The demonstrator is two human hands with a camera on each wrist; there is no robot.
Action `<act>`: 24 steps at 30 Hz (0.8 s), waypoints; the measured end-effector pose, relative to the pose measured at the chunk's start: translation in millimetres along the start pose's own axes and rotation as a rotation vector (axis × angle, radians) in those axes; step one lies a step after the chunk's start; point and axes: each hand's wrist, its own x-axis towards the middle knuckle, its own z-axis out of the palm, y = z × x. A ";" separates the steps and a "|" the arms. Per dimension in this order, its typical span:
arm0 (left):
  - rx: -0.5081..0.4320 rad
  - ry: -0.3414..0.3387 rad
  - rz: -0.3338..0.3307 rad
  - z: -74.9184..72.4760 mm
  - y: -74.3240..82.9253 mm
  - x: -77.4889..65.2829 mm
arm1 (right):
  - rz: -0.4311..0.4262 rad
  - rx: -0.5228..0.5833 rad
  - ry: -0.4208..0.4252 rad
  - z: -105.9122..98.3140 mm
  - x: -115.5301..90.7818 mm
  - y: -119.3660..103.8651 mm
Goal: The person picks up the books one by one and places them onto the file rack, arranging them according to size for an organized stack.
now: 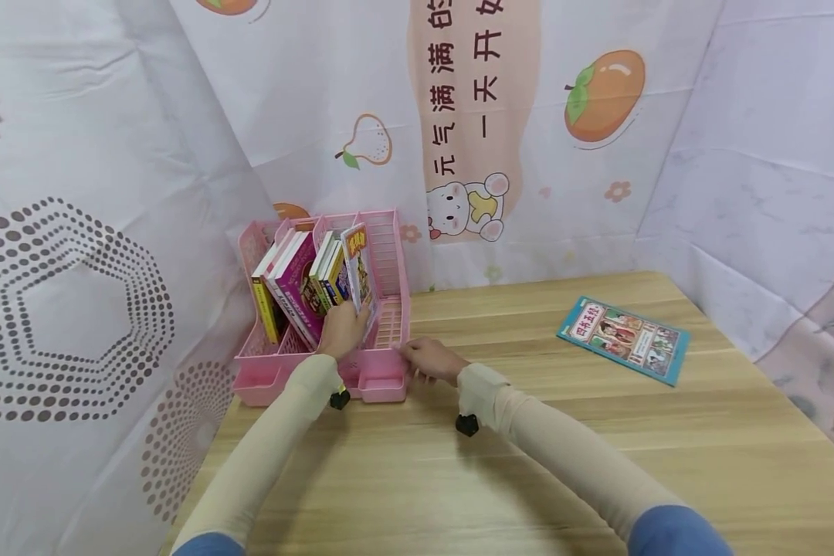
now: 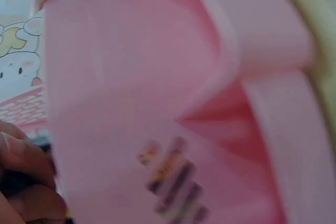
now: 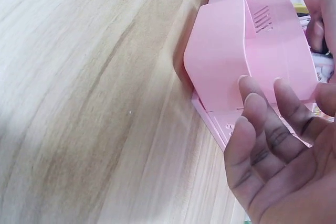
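Observation:
A pink book rack (image 1: pixel 387 359) with slotted dividers stands at the left rear of the table, with several books leaning in its compartments. My left hand (image 1: pixel 344 330) reaches over the front wall, its curled fingers (image 2: pixel 31 161) gripping the lower part of a thin picture book (image 1: pixel 358 262), the rightmost one in the rack. The hand hides that book's bottom edge. At the rack's right front corner my right hand (image 1: pixel 431 360) pinches the wall's edge between thumb and index finger; in the right wrist view the other fingers (image 3: pixel 257 124) curve loosely beside the outer side.
On the right part of the wooden table (image 1: pixel 500 479) a blue-edged picture book (image 1: pixel 624 340) lies flat. A purple book (image 1: pixel 299 286) and a yellow book (image 1: pixel 266 309) lean left of the held one. Printed cloth (image 1: pixel 306 93) hangs behind the rack and along both sides.

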 end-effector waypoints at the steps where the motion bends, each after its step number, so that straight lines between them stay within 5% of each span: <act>1: -0.025 -0.021 -0.011 0.7 0.8 2.4 | 0.001 0.004 -0.005 0.8 -0.1 -0.1; 7: -0.193 -0.147 -0.147 8.4 4.3 9.2 | 0.011 0.016 -0.031 8.6 2.3 4.0; 18: -0.044 0.032 -0.078 19.9 12.9 21.1 | 0.037 0.022 -0.053 3.8 -3.4 1.9; 24: 0.000 -0.077 -0.097 21.4 12.2 34.8 | 0.038 0.016 -0.044 1.6 -1.7 -0.2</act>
